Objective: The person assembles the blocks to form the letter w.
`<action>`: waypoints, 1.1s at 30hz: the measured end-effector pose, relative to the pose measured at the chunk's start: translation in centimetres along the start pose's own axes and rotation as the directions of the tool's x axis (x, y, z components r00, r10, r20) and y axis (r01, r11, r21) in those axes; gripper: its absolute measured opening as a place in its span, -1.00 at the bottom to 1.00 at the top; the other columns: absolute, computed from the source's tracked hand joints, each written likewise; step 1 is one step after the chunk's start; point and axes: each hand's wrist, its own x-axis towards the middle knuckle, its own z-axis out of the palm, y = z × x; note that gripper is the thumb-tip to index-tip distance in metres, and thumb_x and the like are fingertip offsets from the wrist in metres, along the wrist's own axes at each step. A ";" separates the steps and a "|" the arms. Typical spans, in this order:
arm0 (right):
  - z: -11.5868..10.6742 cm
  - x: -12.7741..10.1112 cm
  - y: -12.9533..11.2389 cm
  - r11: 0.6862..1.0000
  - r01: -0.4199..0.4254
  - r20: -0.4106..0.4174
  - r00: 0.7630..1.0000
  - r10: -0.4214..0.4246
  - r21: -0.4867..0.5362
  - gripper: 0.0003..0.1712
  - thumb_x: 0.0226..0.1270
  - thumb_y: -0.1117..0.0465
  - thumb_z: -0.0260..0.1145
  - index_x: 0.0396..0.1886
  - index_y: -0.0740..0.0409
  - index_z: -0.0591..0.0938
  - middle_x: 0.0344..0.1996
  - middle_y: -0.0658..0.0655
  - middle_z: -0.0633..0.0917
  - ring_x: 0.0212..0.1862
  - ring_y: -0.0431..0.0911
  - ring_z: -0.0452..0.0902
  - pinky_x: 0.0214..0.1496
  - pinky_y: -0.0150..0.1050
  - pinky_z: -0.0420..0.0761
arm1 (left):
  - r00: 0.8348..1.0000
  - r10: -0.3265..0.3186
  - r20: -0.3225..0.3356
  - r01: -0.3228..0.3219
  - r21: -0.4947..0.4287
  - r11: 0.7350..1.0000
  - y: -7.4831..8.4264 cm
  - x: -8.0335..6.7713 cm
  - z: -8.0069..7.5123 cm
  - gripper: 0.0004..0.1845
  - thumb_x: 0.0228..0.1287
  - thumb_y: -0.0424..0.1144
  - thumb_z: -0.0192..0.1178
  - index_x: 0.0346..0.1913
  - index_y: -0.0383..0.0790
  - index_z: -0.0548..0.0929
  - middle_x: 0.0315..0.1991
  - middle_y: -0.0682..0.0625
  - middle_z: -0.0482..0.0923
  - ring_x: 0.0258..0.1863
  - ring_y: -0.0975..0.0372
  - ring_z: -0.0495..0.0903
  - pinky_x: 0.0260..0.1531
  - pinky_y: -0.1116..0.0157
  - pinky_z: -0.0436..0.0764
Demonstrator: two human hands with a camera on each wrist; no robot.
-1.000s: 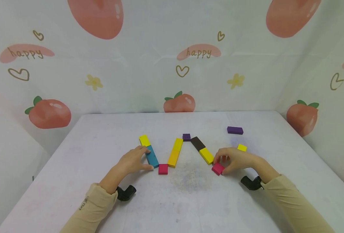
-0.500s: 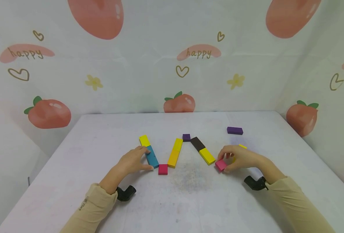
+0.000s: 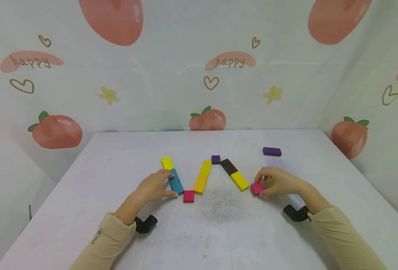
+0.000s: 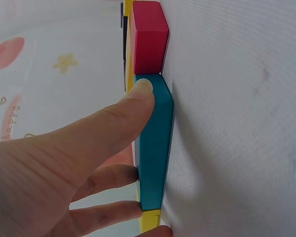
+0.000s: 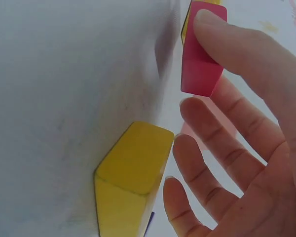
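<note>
Right hand (image 3: 280, 182) pinching a small pink block (image 3: 256, 188) at the end of the zigzag of blocks.

That pink block looks like painted wood: light, stiff, not fragile, a little slick on its flat faces, so I'd judge the short side edges the best hold, thumb against fingertips, as it sits now between the thumb (image 5: 222, 37) and the fingers (image 5: 207, 116). It lies just beyond the fingertips, beside a yellow block (image 3: 239, 180), with another yellow block (image 5: 133, 168) tucked under the palm. The left hand (image 3: 151, 186) is spread flat, thumb (image 4: 133, 101) and fingers pressing the long sides of the teal block (image 4: 155, 148), a second pink block (image 4: 149, 34) touching its end. 1 purple block (image 3: 271, 151) lies well apart on the table (image 3: 219, 232).
</note>
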 end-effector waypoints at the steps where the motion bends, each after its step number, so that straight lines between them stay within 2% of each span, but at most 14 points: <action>1: 0.0 0.0 0.0 1.000 -0.002 -0.003 1.000 0.002 -0.002 -0.64 -0.04 0.09 0.49 -0.23 0.04 0.59 -0.25 -0.04 0.64 -0.16 -0.11 0.47 -0.09 -0.21 0.51 | 1.000 -0.001 0.000 0.001 -0.001 1.000 0.0 0.0 0.0 -0.32 0.00 -0.01 0.39 0.16 -0.29 0.47 0.24 -0.25 0.38 0.15 -0.07 0.44 0.16 -0.02 0.48; 9: 0.3 0.0 0.2 1.000 0.021 -0.025 0.999 -0.021 -0.023 -0.64 -0.04 0.07 0.48 -0.24 0.05 0.60 -0.26 -0.04 0.65 -0.18 -0.12 0.46 -0.16 -0.34 0.52 | 1.000 -0.005 0.001 0.005 -0.005 1.000 0.1 -0.1 -0.1 -0.32 0.01 -0.02 0.39 0.16 -0.29 0.47 0.25 -0.26 0.37 0.16 -0.08 0.43 0.17 -0.03 0.46; 16: 0.4 0.0 0.4 0.999 0.037 -0.040 0.998 -0.039 -0.029 -0.65 -0.05 0.07 0.49 -0.26 0.05 0.60 -0.27 -0.05 0.65 -0.19 -0.12 0.47 -0.14 -0.33 0.53 | 1.000 -0.006 -0.001 0.006 -0.005 1.000 0.2 -0.2 -0.1 -0.33 0.01 -0.03 0.39 0.16 -0.30 0.47 0.25 -0.25 0.38 0.16 -0.08 0.43 0.16 -0.02 0.47; 33: 0.5 0.2 0.4 0.999 0.027 -0.005 1.000 -0.027 0.022 -0.65 -0.02 0.06 0.48 -0.25 0.07 0.60 -0.27 -0.04 0.63 -0.17 -0.11 0.43 -0.11 -0.33 0.52 | 1.000 -0.010 0.005 0.010 -0.004 1.000 0.2 -0.2 -0.2 -0.31 0.01 -0.02 0.39 0.18 -0.30 0.46 0.24 -0.25 0.39 0.15 -0.07 0.45 0.15 -0.03 0.48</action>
